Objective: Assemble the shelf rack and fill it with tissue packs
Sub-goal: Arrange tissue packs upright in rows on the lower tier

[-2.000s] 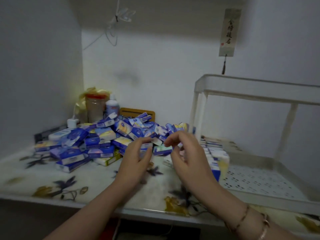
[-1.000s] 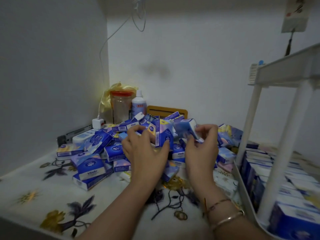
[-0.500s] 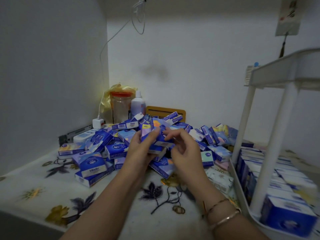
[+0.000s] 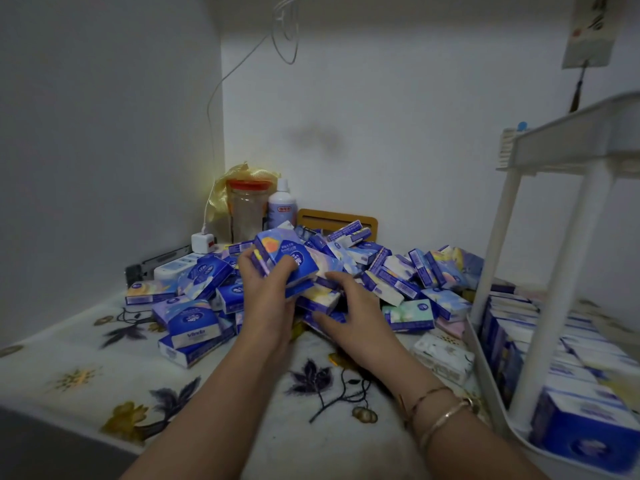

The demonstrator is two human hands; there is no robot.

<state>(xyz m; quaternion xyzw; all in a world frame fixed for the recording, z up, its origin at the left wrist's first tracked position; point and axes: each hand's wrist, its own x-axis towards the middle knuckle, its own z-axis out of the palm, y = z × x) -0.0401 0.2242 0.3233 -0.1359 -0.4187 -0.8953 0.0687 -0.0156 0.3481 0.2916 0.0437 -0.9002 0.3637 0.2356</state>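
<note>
At mid-frame a loose heap of tissue packs (image 4: 391, 271) covers the flowered bench (image 4: 86, 368). Behind it, towards the corner, stand a red-lidded jar (image 4: 247, 209), a white bottle (image 4: 282, 207) and a plugged-in charger (image 4: 202, 242). The left hand (image 4: 266, 289) has its fingers curled round several packs held above the heap; the right hand (image 4: 349, 306) lies with fingers spread on packs beside it. At the right edge, the white shelf rack (image 4: 568, 278) holds upright packs in rows on its lower tray.
</note>
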